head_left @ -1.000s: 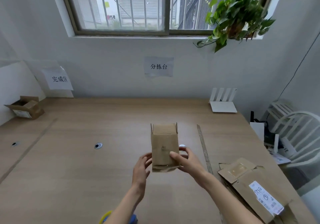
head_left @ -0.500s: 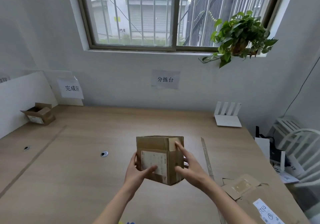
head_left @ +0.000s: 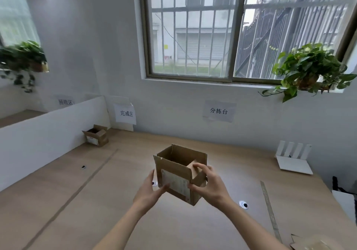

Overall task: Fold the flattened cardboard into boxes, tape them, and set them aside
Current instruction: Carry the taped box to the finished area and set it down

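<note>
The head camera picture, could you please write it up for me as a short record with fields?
held item: open cardboard box, lifted above the table, tilted, white label on its near side
left hand: gripping the box's left side, thumb on the label face
right hand: holding the right side, fingers curled over the top edge onto a flap
other box: small open box at the far left by the white divider
signs: two paper signs on the wall
right edge of table: ruler, white router
windowsill: potted plant

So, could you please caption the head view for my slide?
Both hands, left and right, hold an open cardboard box above the table.
</note>
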`<state>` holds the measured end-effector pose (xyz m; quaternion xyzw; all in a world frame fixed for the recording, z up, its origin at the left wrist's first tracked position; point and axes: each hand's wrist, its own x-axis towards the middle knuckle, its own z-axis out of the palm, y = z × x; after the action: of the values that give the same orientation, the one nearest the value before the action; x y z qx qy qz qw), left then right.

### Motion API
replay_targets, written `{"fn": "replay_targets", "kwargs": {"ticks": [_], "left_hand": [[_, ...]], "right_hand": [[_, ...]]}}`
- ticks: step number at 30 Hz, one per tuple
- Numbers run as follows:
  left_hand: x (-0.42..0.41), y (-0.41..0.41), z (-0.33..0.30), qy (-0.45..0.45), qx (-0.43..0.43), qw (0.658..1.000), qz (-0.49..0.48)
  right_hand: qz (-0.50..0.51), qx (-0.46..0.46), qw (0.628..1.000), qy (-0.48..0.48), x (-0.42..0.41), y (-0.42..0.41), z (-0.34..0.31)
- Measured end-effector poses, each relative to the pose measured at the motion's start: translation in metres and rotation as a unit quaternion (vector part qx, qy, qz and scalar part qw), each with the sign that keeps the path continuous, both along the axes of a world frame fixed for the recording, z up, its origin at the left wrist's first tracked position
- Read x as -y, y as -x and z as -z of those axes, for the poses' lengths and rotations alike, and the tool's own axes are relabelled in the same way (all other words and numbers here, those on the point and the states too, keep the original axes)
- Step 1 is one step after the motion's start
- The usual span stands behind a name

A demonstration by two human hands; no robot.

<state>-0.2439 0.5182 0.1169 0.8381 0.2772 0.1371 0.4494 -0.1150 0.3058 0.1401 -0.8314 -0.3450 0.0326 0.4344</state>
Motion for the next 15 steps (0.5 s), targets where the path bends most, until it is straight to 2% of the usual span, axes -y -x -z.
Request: {"fn": "replay_targets", "kwargs": {"ticks": [3, 7, 15], "left_hand": [[-0.049, 0.043, -0.026, -0.103, -0.058, 0.993, -0.001], [-0.115, 0.100, -0.055, -0.205, -0.093, 0.974, -0.020], [-0.268, 0.163, -0.062, -0.295, -0.132, 0.942, -0.095]], "right_hand": [[-0.020, 0.029, 0.999, -0.013, -0.054, 0.022, -0.013], [-0.064, 0.034, 0.997, -0.030, -0.131, 0.054, -0.021], [-0.138, 0.070, 0.988, -0.011, -0.291, 0.088, -0.022]]}}
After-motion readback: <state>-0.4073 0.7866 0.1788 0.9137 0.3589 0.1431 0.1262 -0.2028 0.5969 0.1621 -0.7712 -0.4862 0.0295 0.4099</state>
